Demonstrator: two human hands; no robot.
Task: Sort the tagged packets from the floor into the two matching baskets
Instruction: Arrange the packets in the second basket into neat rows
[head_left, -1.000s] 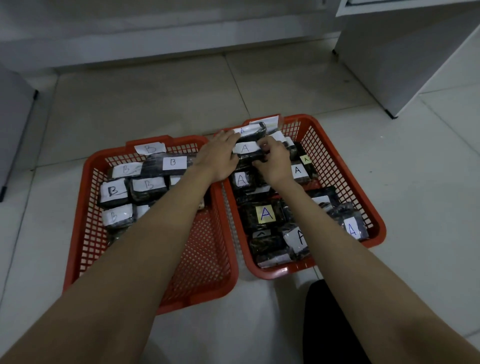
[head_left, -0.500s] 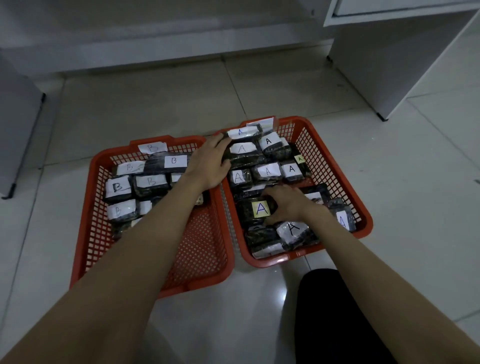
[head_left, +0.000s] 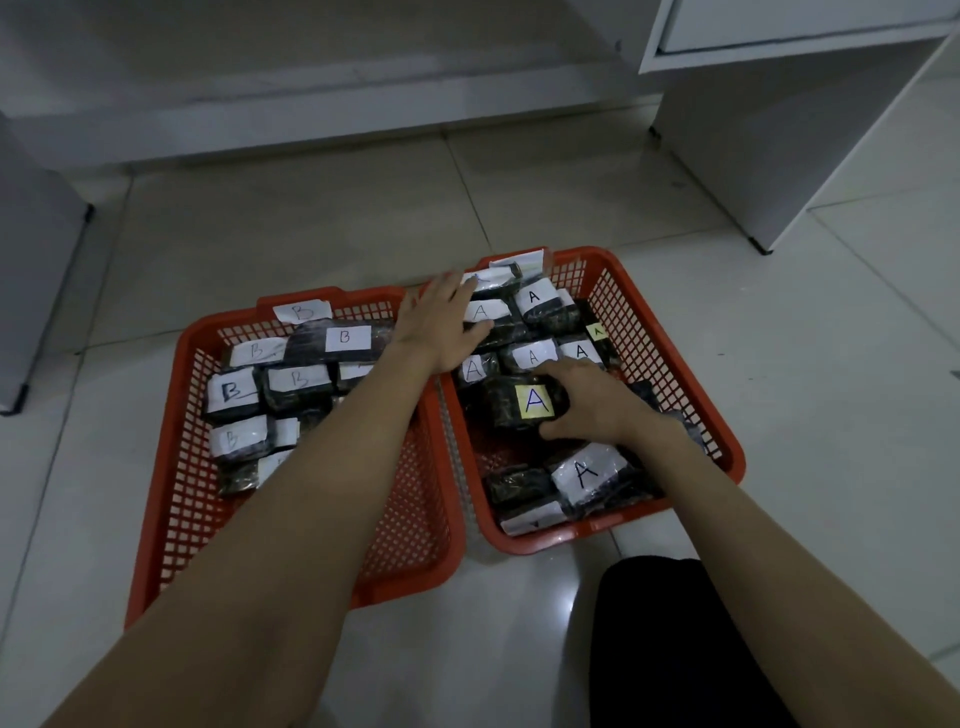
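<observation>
Tiled floor (head_left: 779, 395) same; right hand (head_left: 592, 402) now grips yellow-tagged packet (head_left: 519, 402).

Two red mesh baskets side by side mid-frame — left basket (head_left: 171, 499) holds B-tagged dark packets (head_left: 296, 387), right basket (head_left: 670, 364) A-tagged ones (head_left: 524, 402).

We see two baskets of orange-red plastic, the left basket (head_left: 171, 499) and the right basket (head_left: 722, 447), each with open grid-mesh walls and a smooth, faintly shiny rim. Inside them lie dark packets (head_left: 306, 345) wrapped in glossy, crinkled clear film. Their tags look like matt paper: white on most, as on one B tag (head_left: 347, 338), and pale yellow on one A tag (head_left: 535, 401). Under the baskets we see a floor (head_left: 311, 218) of smooth, glossy pale tiles that catch a reflection. The cabinet (head_left: 753, 140) beyond has flat, matt white panels.
</observation>
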